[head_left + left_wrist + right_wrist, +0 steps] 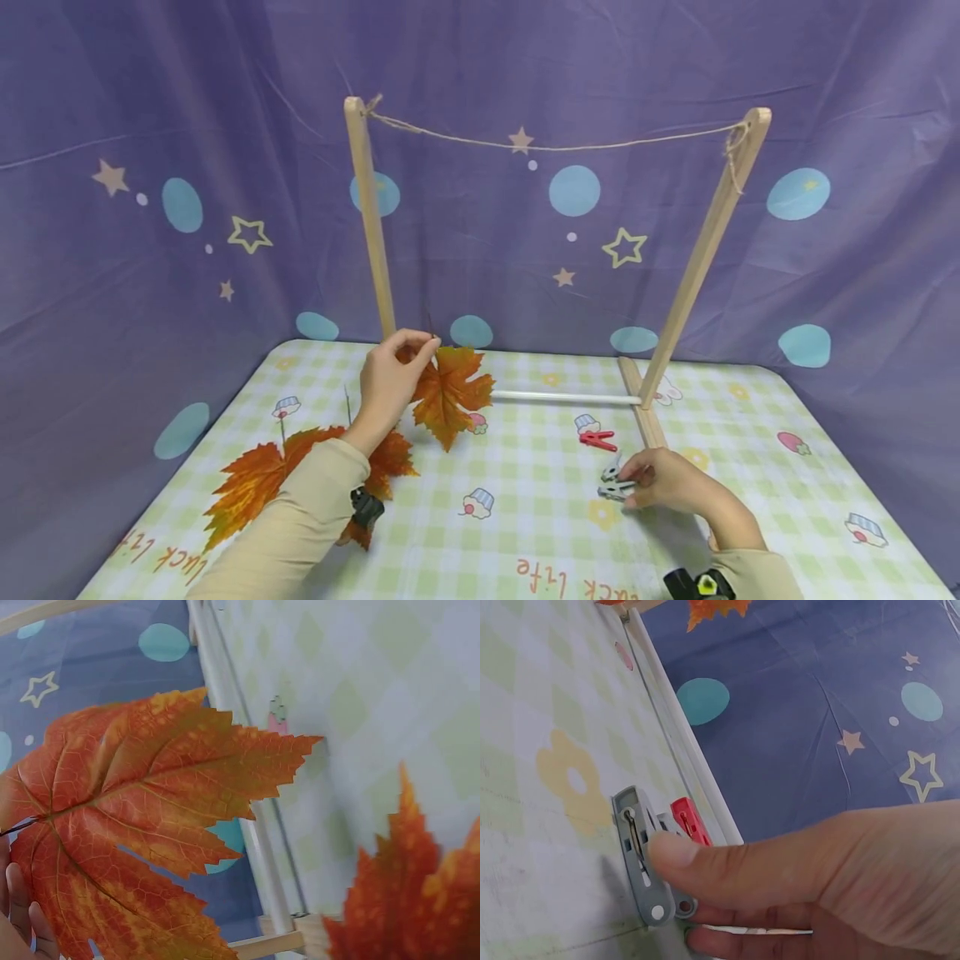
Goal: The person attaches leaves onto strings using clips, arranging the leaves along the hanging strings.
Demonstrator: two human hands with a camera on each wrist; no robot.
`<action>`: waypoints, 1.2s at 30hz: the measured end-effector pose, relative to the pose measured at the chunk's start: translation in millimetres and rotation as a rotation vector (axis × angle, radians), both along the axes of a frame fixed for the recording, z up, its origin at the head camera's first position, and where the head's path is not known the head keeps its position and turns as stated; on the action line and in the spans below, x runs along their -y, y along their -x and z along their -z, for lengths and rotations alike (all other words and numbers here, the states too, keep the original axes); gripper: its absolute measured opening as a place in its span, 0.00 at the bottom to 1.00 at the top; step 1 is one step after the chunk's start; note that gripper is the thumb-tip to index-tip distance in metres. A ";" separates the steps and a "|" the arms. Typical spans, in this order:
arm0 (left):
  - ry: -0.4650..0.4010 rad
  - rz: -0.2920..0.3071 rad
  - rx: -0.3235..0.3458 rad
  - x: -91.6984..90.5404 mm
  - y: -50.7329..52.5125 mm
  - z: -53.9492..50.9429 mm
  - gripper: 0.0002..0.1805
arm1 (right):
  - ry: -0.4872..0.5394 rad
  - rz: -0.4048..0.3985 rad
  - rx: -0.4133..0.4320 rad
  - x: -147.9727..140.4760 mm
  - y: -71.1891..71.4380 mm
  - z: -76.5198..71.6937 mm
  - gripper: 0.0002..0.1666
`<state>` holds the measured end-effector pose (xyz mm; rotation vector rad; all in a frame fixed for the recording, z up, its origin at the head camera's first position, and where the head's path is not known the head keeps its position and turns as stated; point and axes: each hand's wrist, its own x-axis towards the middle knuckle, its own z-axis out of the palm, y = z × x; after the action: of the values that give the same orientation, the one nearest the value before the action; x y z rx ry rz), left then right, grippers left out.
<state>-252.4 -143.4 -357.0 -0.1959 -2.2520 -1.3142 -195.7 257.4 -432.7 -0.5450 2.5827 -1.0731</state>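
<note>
With left hand [393,375], pinching the maple leaf [450,390] by its stem [26,824], near the left post [372,225] of the wooden frame [701,262], seemingly to avoid creasing; with right hand [671,482], pinching a gray clip [651,896] near the frame's right foot [652,425], probably for control.

Includes: one orange-red leaf [142,780], stem [21,826] at left hand [21,930]; another leaf [401,885], lower right; white rod [215,671]; patterned blue cloth [90,667].
</note>
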 end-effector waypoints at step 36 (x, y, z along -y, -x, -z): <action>0.287 -0.012 -0.112 0.8 12.7 -89.8 0.09 | -0.105 0.104 -0.041 12.1 -4.9 0.2 0.17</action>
<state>-265.1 -144.3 -267.2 -0.3478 -2.3325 -0.9439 -190.8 245.3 -432.9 -0.4163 2.7112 -0.9598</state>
